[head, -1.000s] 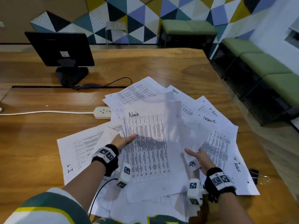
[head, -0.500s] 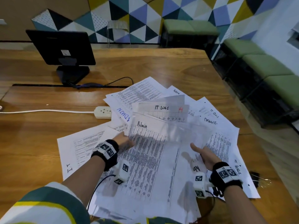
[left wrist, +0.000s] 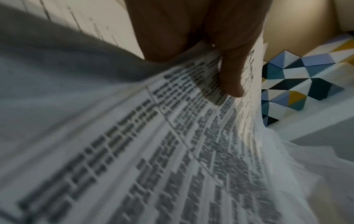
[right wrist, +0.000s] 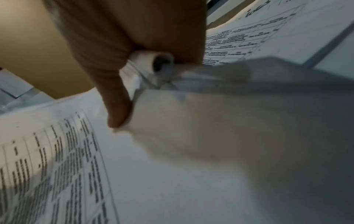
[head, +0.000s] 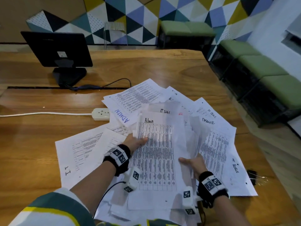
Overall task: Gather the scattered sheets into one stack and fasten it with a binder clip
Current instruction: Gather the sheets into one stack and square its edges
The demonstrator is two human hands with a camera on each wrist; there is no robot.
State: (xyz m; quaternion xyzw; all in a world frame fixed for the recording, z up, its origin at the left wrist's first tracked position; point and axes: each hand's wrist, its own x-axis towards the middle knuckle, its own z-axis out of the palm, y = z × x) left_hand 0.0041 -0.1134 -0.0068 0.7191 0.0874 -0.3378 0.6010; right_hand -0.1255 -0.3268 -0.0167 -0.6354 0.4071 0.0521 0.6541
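Both hands gather loose sheets into a bundle over the near edge of the desk.

The left hand (head: 136, 141) pinches the bundle's left edge, thumb on the printed top page; the right hand (head: 193, 164) clamps the right edge, thumb on top, with paper curled inside its grip. The bundle (head: 157, 158), headed "Admin", is held between them with its long axis running from the near edge toward the far edge, heading farthest away. Scattered sheets (head: 216, 144) fan out beneath and around it across the desk (head: 171, 70), some toward the left, others toward the right edge. The binder clip (head: 252, 174) lies near the right edge, just beside the outermost sheet. Gathering seems only partly done: next, I judge, the loose pages must be swept in, their edges squared, before one hand frees itself for the clip.
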